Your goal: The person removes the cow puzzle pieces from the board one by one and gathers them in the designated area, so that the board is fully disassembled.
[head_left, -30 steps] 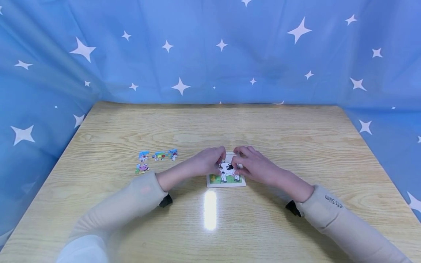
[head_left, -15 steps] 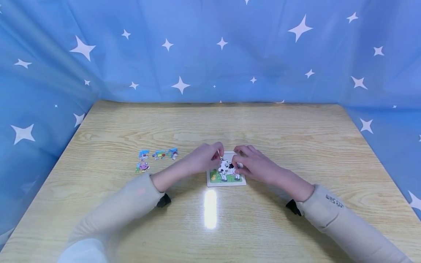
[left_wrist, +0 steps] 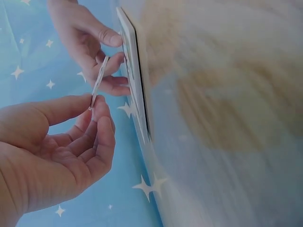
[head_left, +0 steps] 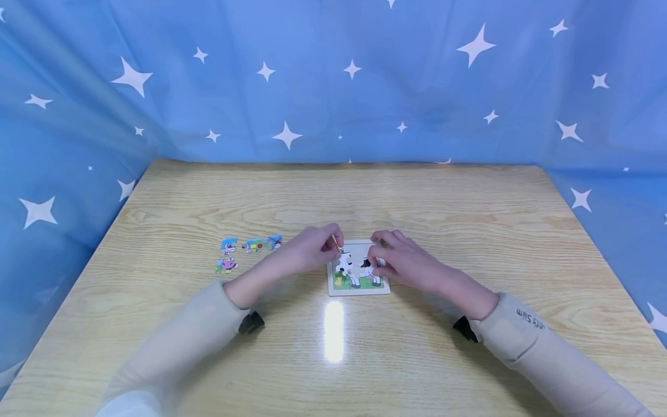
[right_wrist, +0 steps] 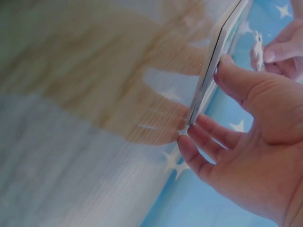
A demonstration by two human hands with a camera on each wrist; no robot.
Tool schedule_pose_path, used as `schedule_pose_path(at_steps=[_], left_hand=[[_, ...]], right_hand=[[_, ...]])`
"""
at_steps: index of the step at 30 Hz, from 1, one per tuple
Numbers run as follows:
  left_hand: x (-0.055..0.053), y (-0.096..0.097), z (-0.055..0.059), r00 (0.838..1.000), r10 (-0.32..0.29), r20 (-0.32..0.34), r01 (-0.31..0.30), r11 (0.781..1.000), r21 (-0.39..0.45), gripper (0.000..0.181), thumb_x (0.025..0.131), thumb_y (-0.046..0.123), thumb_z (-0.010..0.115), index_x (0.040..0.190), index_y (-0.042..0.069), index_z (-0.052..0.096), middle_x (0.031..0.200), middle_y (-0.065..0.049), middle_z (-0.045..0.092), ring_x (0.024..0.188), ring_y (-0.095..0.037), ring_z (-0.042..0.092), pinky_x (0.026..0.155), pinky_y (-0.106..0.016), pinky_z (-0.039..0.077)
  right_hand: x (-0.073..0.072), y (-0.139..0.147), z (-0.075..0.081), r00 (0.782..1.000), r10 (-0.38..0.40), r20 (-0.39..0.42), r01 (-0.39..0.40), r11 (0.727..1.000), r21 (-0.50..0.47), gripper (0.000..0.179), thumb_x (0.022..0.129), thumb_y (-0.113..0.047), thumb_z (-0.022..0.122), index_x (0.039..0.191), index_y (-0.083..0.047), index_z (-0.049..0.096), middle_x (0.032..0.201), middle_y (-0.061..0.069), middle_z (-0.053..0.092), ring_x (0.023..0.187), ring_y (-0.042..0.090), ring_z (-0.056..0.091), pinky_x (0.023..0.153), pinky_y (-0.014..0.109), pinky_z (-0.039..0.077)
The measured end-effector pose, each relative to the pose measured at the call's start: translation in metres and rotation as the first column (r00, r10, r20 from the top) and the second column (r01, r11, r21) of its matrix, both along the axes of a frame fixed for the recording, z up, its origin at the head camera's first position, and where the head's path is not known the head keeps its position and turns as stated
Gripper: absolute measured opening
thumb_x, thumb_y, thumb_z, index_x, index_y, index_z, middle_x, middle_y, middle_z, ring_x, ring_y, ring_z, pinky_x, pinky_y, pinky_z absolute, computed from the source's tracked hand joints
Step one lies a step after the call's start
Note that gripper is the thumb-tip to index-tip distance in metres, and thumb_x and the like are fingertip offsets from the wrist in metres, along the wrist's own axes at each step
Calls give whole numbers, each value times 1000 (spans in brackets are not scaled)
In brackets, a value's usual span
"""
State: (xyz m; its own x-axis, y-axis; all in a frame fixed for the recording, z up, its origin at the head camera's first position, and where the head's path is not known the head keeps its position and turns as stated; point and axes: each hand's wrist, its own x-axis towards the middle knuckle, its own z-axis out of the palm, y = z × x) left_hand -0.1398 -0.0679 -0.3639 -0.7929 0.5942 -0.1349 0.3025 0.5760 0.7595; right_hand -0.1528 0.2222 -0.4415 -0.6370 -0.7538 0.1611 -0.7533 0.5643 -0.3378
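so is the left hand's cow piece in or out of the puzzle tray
Out: in both wrist views, the left hand pinches the cow piece apart from the puzzle tray.

We reached forward with our left arm [head_left: 174, 339] and right arm [head_left: 547, 350], both angled inward, our left hand [head_left: 311, 249] pinched between thumb [left_wrist: 68, 105] and forefinger [left_wrist: 100, 109], its other fingers [left_wrist: 103, 146] loosely bent, our right hand [head_left: 403, 260] was near it, thumb [right_wrist: 236, 78] apart from its gently bent fingers [right_wrist: 201, 163].

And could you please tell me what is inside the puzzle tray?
Along the near side of the tray lie green pieces with cow legs; farther back, pale base shows. What lies beneath the spotted piece in the left hand, and behind the right hand, is covered.
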Motion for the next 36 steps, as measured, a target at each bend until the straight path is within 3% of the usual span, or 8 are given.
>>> schedule_pose_path(at_steps=[7, 9, 14, 16, 18, 28, 29, 36], left_hand=[[0, -16, 2, 1000, 22, 23, -22, 999, 31, 10, 104, -4, 66, 111, 2, 63, 101, -10, 76, 96, -20, 71, 84, -31, 55], [0, -20, 3, 999, 30, 33, -31, 999, 30, 10, 104, -3, 66, 111, 2, 63, 102, -10, 75, 96, -21, 71, 85, -31, 56], [1, -27, 4, 999, 41, 34, -42, 999, 27, 9, 104, -2, 67, 112, 2, 63, 103, -11, 75, 97, -21, 71, 87, -33, 56], [2, -31, 5, 999, 42, 29, -43, 999, 28, 10, 104, -3, 67, 112, 1, 64, 103, -11, 75, 96, -22, 71, 87, -33, 57], [3, -34, 5, 999, 38, 20, -38, 999, 33, 10, 104, -4, 66, 113, 0, 64, 103, -12, 75, 96, -23, 71, 87, -34, 57], [7, -53, 6, 998, 54, 26, -55, 998, 22, 10, 106, -3, 65, 113, 2, 62, 103, -9, 74, 100, -24, 71, 91, -38, 57], [9, -54, 10, 997, 64, 38, -65, 998, 12, 9, 106, -3, 65, 114, 1, 63, 104, -10, 74, 101, -25, 71, 93, -40, 57], [12, -65, 8, 997, 71, 4, -71, 997, 17, 9, 105, -5, 68, 112, -1, 63, 103, -12, 75, 97, -26, 72, 90, -39, 57]], right_hand=[[23, -17, 46, 999, -27, 46, 25, 999, 44, 23, 100, -17, 82, 96, -24, 61, 141, 20, 60, 128, 45, 56, 99, 63, 51], [25, -19, 52, 997, -39, 63, 35, 998, 58, 22, 102, -16, 81, 96, -23, 61, 142, 21, 60, 130, 45, 56, 100, 63, 51], [24, -18, 49, 998, -28, 56, 26, 999, 39, 23, 101, -14, 81, 96, -22, 61, 141, 21, 61, 129, 46, 57, 99, 64, 50], [18, -13, 35, 1000, -15, 18, 14, 1000, 26, 20, 103, -17, 79, 98, -22, 60, 140, 21, 60, 128, 45, 56, 98, 62, 50], [18, -12, 33, 1000, -4, 6, 4, 1000, 17, 21, 103, -18, 80, 99, -22, 60, 140, 21, 60, 127, 44, 56, 97, 62, 50], [28, -21, 56, 996, -42, 76, 37, 997, 67, 21, 103, -14, 79, 95, -22, 61, 143, 22, 60, 132, 45, 56, 101, 62, 49], [28, -21, 57, 996, -43, 78, 38, 997, 64, 21, 103, -13, 79, 95, -22, 61, 143, 22, 60, 132, 45, 56, 101, 63, 49], [23, -17, 47, 1000, -8, 19, 8, 1000, 18, 23, 101, -14, 82, 97, -21, 59, 139, 23, 61, 128, 46, 57, 97, 63, 50]])
